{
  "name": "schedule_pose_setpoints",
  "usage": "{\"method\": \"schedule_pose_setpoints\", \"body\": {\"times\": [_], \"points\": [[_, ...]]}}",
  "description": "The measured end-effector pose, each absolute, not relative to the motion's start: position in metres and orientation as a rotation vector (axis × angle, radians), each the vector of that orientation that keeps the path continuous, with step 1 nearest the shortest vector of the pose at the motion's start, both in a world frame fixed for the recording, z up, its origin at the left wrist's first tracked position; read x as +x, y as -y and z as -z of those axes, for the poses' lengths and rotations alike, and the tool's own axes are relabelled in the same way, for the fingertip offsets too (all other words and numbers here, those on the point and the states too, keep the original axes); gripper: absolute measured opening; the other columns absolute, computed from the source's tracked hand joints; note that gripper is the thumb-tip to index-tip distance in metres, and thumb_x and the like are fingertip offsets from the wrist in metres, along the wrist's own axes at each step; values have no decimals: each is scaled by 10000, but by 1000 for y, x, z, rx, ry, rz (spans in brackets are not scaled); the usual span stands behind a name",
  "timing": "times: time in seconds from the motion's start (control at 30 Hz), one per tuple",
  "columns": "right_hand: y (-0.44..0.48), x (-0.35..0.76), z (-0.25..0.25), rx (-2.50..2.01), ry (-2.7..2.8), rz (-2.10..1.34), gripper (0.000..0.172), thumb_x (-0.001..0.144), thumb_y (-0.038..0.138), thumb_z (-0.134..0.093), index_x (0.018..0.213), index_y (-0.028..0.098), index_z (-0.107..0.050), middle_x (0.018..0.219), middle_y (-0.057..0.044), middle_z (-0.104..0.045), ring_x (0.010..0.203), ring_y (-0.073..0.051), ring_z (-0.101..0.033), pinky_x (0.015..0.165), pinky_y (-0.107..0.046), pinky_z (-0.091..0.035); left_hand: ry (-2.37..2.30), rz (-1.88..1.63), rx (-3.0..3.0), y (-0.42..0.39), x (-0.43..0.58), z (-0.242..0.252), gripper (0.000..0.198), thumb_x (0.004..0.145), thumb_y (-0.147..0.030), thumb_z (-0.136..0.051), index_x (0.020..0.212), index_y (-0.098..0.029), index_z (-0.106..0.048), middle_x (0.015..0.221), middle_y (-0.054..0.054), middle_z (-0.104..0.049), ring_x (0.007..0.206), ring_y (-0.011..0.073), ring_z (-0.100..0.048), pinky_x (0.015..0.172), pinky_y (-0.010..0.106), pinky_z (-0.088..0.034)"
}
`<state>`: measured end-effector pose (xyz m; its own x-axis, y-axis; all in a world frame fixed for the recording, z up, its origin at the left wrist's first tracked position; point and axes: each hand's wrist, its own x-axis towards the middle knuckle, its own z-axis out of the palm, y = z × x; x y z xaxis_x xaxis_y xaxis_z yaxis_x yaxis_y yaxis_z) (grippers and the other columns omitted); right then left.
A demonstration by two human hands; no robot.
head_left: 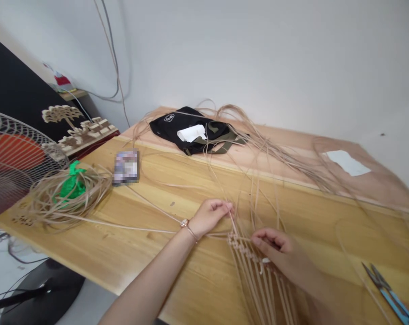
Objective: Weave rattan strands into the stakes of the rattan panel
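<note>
A partly woven piece of tan cane strands [243,247] lies on the table, its long strands fanning toward me. My left hand [211,214] pinches a cane strand [233,223] that rises from the weave's far left corner. On the right, my right hand [279,246] is closed at the woven edge, thumb and index finger together on a thin strand [245,239]. A small white tie [266,260] shows on the weave beside my right fingers. Loose strands run left from the weave under my left wrist. My right hand hides part of the woven rows.
Scissors with blue handles [387,289] lie at the right. A coil of cane [99,183] with a green bag [72,183] sits left, near a fan [18,158]. A black bag [170,126], cane bundle [279,153] and white paper [348,163] lie along the wall.
</note>
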<state>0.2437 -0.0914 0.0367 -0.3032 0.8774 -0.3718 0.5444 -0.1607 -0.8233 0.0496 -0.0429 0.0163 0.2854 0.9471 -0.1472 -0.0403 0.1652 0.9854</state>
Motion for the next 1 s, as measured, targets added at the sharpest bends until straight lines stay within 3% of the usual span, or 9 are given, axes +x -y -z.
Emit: {"method": "schedule_pose_setpoints", "body": {"times": [0.23, 0.5, 0.7, 1.0], "points": [[91, 239, -40, -1538, 1793, -1329, 246, 822, 402, -394, 769, 197, -521, 647, 38, -467, 588, -94, -449, 531, -204, -378, -879, -723, 1265, 54, 49, -20, 367, 688, -427, -544, 823, -93, -617, 668, 20, -577, 595, 76, -472, 572, 189, -356], [89, 238, -40, -1525, 1834, -1191, 222, 819, 359, -407, 728, 193, -523, 640, 31, -497, 611, -107, -484, 555, -211, -387, -800, -674, 1167, 56, 47, -22, 350, 552, -355, -683, 778, -95, -621, 643, 36, -599, 551, 73, -496, 561, 192, -377], [88, 241, -42, -1529, 2096, -997, 216, 814, 311, -412, 731, 182, -564, 710, -5, -575, 671, -137, -538, 626, -255, -409, -830, -675, 1229, 57, 50, -17, 288, 588, -362, -651, 679, -96, -593, 611, 18, -579, 542, 65, -475, 532, 180, -355], [89, 245, -43, -1535, 2184, -950, 197, 816, 314, -419, 868, 205, -575, 810, -20, -601, 715, -147, -551, 646, -265, -419, -808, -620, 1028, 57, 54, -18, 306, 616, -373, -632, 707, -102, -521, 512, -48, -476, 408, 11, -365, 413, 143, -259]]}}
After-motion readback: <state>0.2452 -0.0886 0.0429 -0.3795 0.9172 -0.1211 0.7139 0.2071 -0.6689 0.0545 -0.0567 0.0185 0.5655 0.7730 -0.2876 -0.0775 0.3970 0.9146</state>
